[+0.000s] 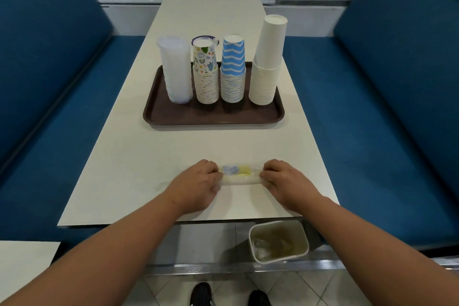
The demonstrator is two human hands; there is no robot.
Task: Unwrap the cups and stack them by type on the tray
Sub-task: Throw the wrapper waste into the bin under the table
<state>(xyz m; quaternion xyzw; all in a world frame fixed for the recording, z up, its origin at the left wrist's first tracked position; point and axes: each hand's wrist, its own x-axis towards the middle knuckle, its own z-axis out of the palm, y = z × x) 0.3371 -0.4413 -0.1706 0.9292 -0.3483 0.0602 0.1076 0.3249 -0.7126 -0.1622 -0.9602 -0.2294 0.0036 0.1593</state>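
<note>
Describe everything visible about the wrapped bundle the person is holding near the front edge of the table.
The wrapped bundle is a short roll lying on its side on the pale table, its length running left to right. Clear, glossy film covers it; blurred blue and yellow print shows through on top, while the lower side looks whitish. The left hand grips its left end and the right hand its right end, fingers curled over. It lies apart from the brown tray.

— On the brown tray (213, 117)? 
— Four upside-down stacks in a row: clear plastic cups (175, 72) at the left, then doodle-print cups (206, 74), blue zigzag cups (233, 69), and tallest, plain white cups (268, 62) at the right.
— And nearer? 
— A rolled plastic wrapper (239, 176), lying crosswise near the table's front edge, blue and yellow print showing through.
</note>
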